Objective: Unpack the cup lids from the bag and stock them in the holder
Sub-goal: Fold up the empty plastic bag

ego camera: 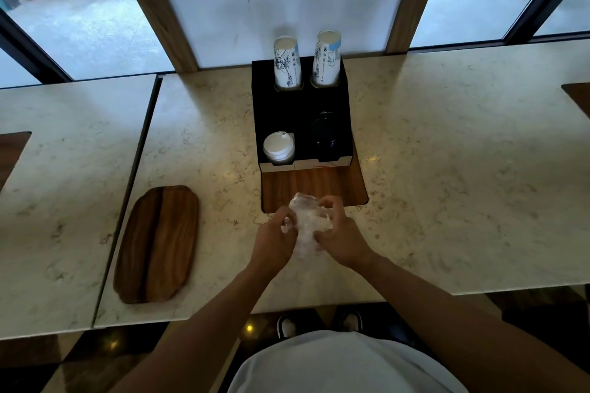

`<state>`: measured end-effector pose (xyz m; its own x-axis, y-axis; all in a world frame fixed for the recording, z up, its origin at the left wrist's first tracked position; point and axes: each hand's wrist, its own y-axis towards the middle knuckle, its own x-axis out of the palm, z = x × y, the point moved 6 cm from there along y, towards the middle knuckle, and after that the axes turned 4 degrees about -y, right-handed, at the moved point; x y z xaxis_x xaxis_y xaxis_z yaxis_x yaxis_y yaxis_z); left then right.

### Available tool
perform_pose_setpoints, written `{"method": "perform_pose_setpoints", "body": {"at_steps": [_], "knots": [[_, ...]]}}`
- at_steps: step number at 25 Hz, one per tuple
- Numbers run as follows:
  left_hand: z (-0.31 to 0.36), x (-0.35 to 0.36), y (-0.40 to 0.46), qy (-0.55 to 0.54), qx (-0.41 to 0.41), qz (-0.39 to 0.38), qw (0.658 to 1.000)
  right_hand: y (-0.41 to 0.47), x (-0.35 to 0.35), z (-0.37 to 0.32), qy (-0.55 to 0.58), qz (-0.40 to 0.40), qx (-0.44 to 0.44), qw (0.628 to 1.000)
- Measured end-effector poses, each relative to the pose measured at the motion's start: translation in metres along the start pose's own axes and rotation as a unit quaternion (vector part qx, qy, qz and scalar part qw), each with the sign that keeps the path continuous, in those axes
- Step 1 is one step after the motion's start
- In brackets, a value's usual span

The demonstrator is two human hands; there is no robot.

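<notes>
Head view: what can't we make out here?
- Clear bag: crumpled between the left hand and right hand; whether lids remain inside, unclear.
- Black lids: dark on the black holder; count unreadable.
- White lids: stack depth hidden by the holder wall.
- Cup print: too small.

Daylight comes from the windows ahead of me, so the far side of the counter is pale and bright while my forearms and the floor below sit in dim shadow. Small warm glints show on the stone near the black holder, whose dark interior swallows detail, and the black lids inside it are hard to make out. The wide lens bends the counter edges and window frames outward, and the picture is soft throughout, blurriest at the corners.
</notes>
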<state>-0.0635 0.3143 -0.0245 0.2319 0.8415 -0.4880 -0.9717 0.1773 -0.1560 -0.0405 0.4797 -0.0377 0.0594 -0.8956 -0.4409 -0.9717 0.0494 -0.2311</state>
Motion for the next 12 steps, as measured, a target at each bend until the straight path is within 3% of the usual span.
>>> {"method": "perform_pose_setpoints", "body": {"at_steps": [3, 6, 12], "knots": [[-0.005, -0.001, -0.001, -0.098, -0.053, -0.014, 0.994, 0.002, -0.001, -0.001, -0.011, -0.014, -0.035, 0.999], [-0.014, 0.0, -0.002, -0.234, -0.142, -0.044, 0.961, 0.007, 0.0, 0.004, 0.036, -0.041, 0.014, 0.998], [-0.016, 0.001, 0.002, -0.376, -0.181, -0.119, 0.901, 0.016, -0.009, 0.0, 0.12, -0.079, 0.057, 0.988]]}}
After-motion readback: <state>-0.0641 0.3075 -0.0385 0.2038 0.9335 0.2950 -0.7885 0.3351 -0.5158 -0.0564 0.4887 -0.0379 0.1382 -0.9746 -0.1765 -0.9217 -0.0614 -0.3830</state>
